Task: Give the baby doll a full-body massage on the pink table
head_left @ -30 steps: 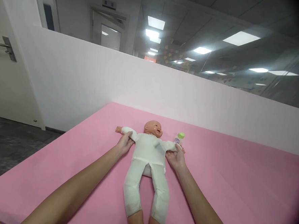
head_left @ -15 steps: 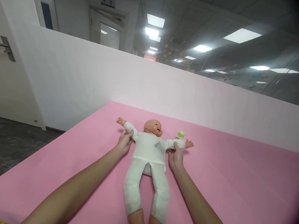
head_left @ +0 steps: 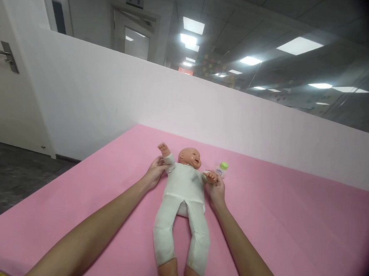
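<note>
A baby doll point(head_left: 186, 184) in white clothing lies on its back on a pink table point(head_left: 105, 208), head away from me and face turned to the right. My left hand point(head_left: 155, 172) is closed round the doll's arm on the left, which is raised with its small hand up. On the other side my right hand point(head_left: 217, 192) grips the doll's other arm, bent up so that its palm faces me. Just beyond my right hand stands a small white bottle point(head_left: 220, 170) with a green cap. The doll's feet are cut off by the lower frame edge.
A low white wall point(head_left: 205, 106) runs along the table's far side. To the left are a door point(head_left: 12, 86) with a metal handle and a dark grey floor point(head_left: 10, 177). Something yellow point(head_left: 2, 274) shows at the bottom left corner.
Both doll arms, stretched out sideways before, are now lifted and folded inward by my hands. More of the bottle shows. The doll's body stays in place.
</note>
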A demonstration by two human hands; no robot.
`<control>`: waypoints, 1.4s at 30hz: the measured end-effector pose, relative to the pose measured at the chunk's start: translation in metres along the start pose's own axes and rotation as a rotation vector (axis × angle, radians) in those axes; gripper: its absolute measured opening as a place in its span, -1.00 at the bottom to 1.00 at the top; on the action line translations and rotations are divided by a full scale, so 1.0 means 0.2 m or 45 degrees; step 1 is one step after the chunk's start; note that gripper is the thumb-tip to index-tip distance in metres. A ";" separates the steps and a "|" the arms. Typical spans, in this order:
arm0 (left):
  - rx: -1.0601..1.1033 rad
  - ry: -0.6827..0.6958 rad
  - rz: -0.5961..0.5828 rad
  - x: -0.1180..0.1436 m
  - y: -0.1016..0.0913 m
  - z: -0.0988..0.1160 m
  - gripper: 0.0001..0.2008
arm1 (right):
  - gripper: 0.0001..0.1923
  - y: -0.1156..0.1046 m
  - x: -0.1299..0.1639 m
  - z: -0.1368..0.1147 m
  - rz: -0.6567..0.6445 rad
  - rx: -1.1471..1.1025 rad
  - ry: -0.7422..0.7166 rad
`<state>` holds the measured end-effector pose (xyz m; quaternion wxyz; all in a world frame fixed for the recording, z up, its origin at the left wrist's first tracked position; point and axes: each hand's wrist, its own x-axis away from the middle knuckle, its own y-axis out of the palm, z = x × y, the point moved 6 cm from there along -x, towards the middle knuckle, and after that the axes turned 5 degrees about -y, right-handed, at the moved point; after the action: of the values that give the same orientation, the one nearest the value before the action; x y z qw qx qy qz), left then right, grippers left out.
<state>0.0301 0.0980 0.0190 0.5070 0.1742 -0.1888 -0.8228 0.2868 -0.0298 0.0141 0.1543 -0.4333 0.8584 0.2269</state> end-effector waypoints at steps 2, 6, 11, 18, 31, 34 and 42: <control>-0.056 0.007 -0.042 0.01 0.02 0.00 -0.61 | -0.62 0.00 0.00 0.01 -0.056 -0.020 0.039; -0.108 0.003 -0.068 0.03 0.04 0.00 -0.65 | -0.56 0.02 0.02 0.02 -0.132 -0.055 0.149; -0.181 0.036 -0.112 0.05 0.08 0.02 -0.58 | -0.60 0.03 0.01 0.01 -0.061 -0.125 0.144; -0.398 0.192 0.035 0.04 0.07 0.04 -0.58 | -0.66 -0.01 0.01 0.10 0.045 -0.076 0.240; -0.639 0.256 0.340 0.02 -0.03 0.05 -0.67 | -0.56 -0.01 0.00 0.07 0.028 -0.020 0.151; -0.597 0.256 0.323 0.03 -0.03 0.05 -0.68 | -0.47 -0.02 0.00 0.05 0.086 -0.033 0.113; -0.510 0.190 0.342 0.04 -0.03 0.04 -0.67 | -0.43 -0.05 -0.01 0.09 0.175 -0.066 0.177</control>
<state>0.0179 0.0955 0.0220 0.6489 0.1036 -0.0055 -0.7538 0.2970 -0.0239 -0.0036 0.0672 -0.3919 0.8886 0.2286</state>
